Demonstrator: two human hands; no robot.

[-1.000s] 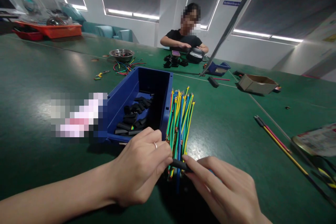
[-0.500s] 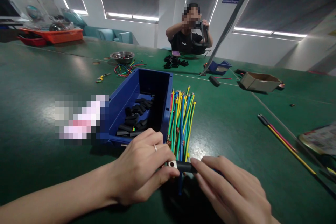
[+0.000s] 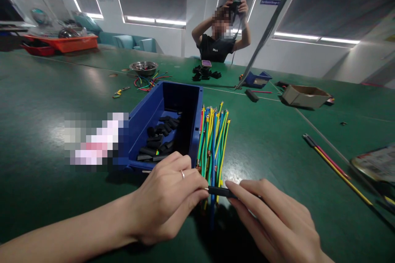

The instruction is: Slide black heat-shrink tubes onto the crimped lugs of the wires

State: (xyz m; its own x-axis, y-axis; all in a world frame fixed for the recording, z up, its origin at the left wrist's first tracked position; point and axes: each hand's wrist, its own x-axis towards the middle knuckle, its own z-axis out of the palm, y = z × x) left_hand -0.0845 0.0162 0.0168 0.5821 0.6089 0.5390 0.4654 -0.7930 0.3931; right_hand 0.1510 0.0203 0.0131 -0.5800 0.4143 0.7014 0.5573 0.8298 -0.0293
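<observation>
Between my hands, just above the table's near part, is a black sleeve (image 3: pixel 219 191) lying roughly level. My left hand (image 3: pixel 173 197) pinches its left end, where a thin bit of metal shows at the fingertips. The right end is gripped by the fingers of my right hand (image 3: pixel 271 213). Behind the sleeve lies a bundle of green, yellow and blue wires (image 3: pixel 214 144), some with bare copper spots. To the left of the bundle stands a blue bin (image 3: pixel 197 131) with several black sleeves (image 3: pixel 156 141) inside.
Farther back are a metal bowl (image 3: pixel 143 68), loose coloured wires (image 3: pixel 148 83), black parts (image 3: pixel 205 73) and a cardboard box (image 3: pixel 305 96). Long wires (image 3: pixel 342 172) lie at the right. Across the table a person (image 3: pixel 217 45) holds up a headset.
The sleeve has turned in my fingers, so the pale flat end with a hole now shows only as a thin edge. The person opposite has raised the headset higher.
</observation>
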